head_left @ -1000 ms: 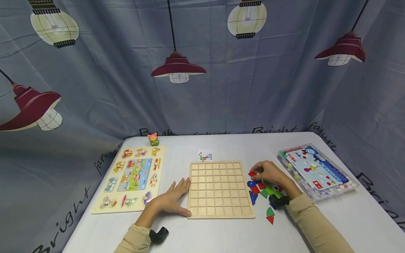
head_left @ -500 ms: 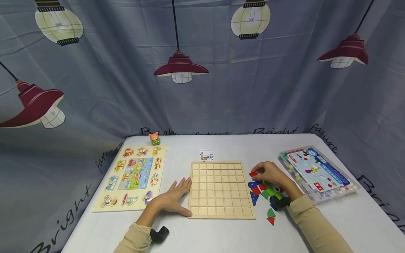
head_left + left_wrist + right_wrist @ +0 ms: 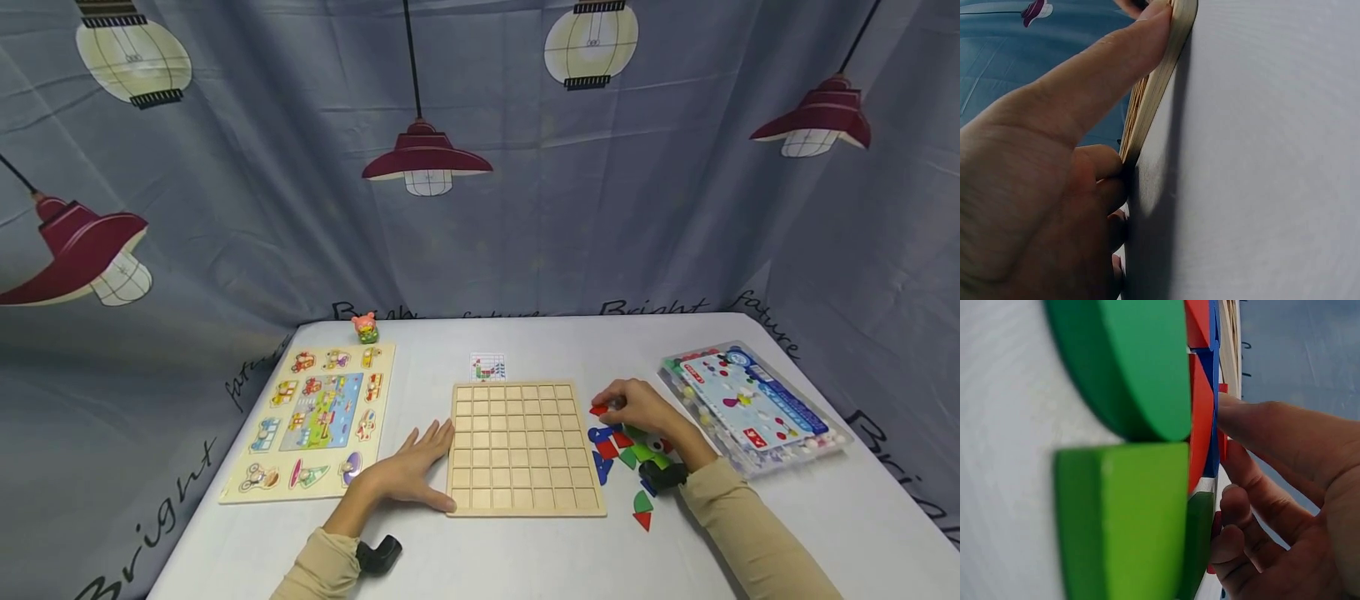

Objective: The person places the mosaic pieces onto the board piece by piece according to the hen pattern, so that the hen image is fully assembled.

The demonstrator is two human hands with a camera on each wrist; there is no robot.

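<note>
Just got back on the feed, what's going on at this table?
A person's left hand touches the left edge of a wooden grid board, while the right hand pinches a red piece. More coloured pieces lie loose right of the board. A small pattern card lies just beyond its far edge.

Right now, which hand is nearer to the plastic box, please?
The right hand, pinching a red piece just left of the box; the left hand is farther, at the left edge of the board.
</note>
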